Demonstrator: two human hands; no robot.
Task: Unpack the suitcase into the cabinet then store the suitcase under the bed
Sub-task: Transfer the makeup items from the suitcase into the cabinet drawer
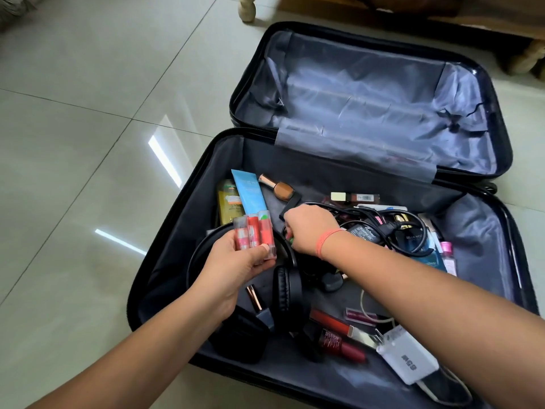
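Two bare forearms reach in from the bottom edge toward the suitcase (165, 219), which lies fully open on the pale tiled floor (73, 143), its near half full and its far half (368, 107) showing only grey lining. The left hand (236, 261) is raised over the left side of the near half, thumb and fingers pinching three small pink and red sticks (253, 234) held upright side by side. The right hand (309, 228), with an orange thread (327, 237) at the wrist, is palm down in the middle of the near half, its fingers curled onto a green-tipped item (290, 239); what that item is cannot be told.

Black headphones (287, 293) lie below both hands. A white charger (408, 360) sits at the near right corner, just beside a dark red lipstick (342, 345). A blue tube (249, 190) and a yellow bottle (230, 202) lie together at the far left, with a tan bottle (280, 187) near them. Tangled black cables (368, 219) lie to the right of the right hand. A turned wooden leg (247, 7) stands beyond the suitcase.
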